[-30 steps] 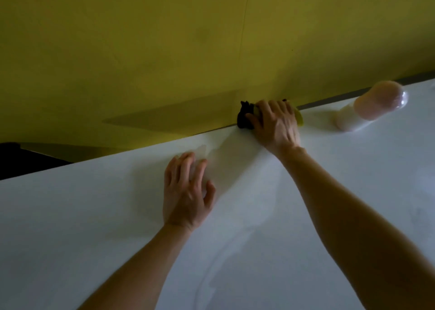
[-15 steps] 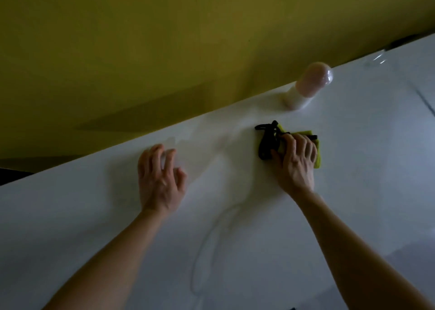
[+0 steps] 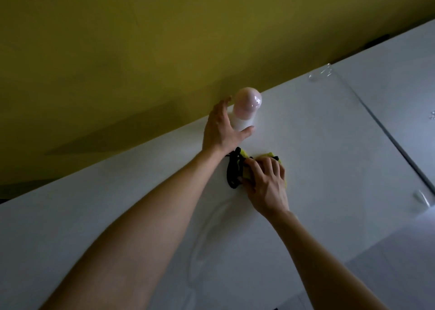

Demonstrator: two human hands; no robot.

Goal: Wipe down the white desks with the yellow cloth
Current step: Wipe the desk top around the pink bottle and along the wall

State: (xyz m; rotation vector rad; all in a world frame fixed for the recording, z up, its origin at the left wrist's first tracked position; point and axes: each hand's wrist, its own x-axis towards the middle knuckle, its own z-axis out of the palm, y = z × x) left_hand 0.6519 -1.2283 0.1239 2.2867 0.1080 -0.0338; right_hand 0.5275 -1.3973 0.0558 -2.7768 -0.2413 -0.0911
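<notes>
A white desk (image 3: 334, 159) runs along a yellow wall. On it lies the yellow cloth (image 3: 243, 154) with black trim, bunched under my right hand (image 3: 268, 182), whose curled fingers hold it down on the surface. My left hand (image 3: 222, 128) reaches past the cloth to a white bottle with a pink domed cap (image 3: 247, 107) standing at the desk's back edge. The thumb crosses the front of the bottle's base and the fingers go behind it.
A second white desk (image 3: 400, 91) adjoins on the right, with a dark seam between the two. Wet marks (image 3: 320, 74) glint near the back edge. A small clear object (image 3: 421, 198) lies by the seam. The yellow wall (image 3: 164, 51) closes the far side.
My left hand has left the desk surface and moved right to the bottle. My right hand has dragged the cloth from the wall edge toward me and to the right.
</notes>
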